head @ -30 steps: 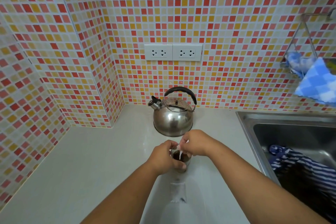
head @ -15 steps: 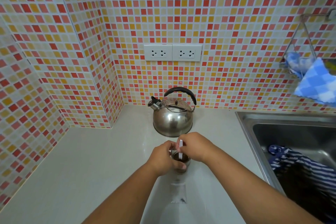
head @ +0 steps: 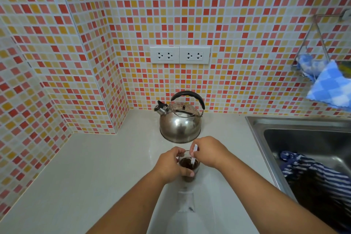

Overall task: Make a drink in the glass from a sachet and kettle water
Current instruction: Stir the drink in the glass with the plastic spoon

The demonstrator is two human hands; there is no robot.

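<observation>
A small clear glass (head: 189, 167) with dark brown drink in it stands on the pale counter (head: 95, 173). My left hand (head: 170, 165) is wrapped around its left side. My right hand (head: 209, 151) pinches a white spoon (head: 194, 155) whose lower end dips into the dark liquid. A steel kettle (head: 180, 120) with a black handle sits just behind the glass, lid on, spout to the left. A torn whitish sachet (head: 186, 200) lies flat on the counter in front of the glass, between my forearms.
A steel sink (head: 307, 138) lies to the right with a blue-striped cloth (head: 311, 173) inside. A wire rack (head: 319, 47) on the tiled wall holds a blue checked cloth (head: 330, 87). Two wall sockets (head: 180, 55) sit above the kettle.
My right hand has shifted slightly and the white spoon now stands more upright in the glass, its top showing above my fingers. The left hand stays on the glass.
</observation>
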